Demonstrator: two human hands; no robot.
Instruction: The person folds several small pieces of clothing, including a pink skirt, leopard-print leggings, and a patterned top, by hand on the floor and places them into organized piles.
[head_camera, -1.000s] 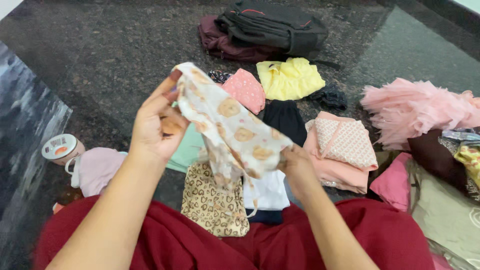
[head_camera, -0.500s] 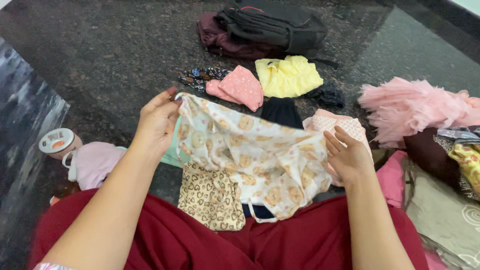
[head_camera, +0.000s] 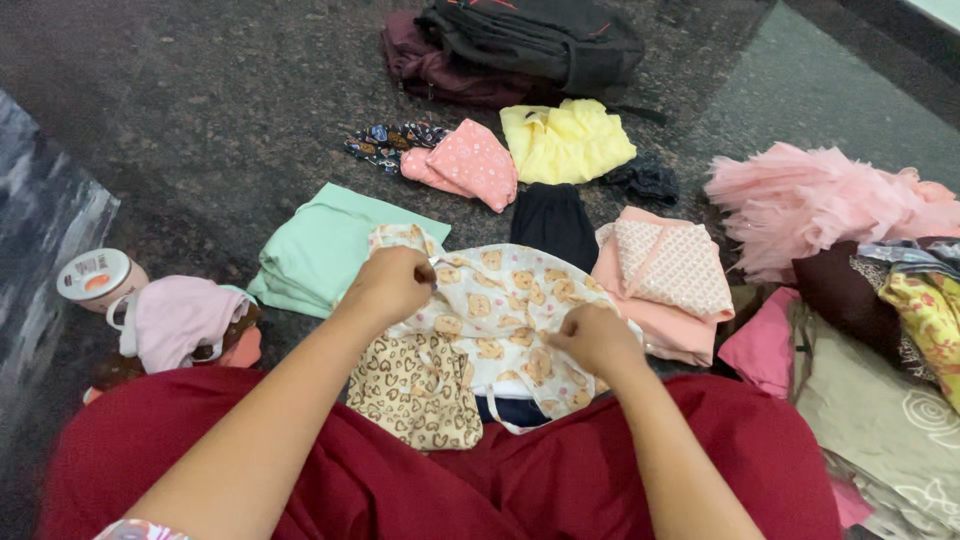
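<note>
Pinching the bear-print garment (head_camera: 500, 300) flat: left hand (head_camera: 392, 285) grips its 10 o'clock corner, right hand (head_camera: 592, 340) its 4 o'clock edge. Folding looks underway; next likely needs smoothing, then a fold toward the heart-print cloth (head_camera: 415, 390).

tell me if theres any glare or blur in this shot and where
Head view: soft even light, no hard shadows; pale glare streaks the polished dark floor at the left edge and upper right. The left hand, right hand and bear-print cloth are fairly sharp; the pink tulle looks slightly soft.
</note>
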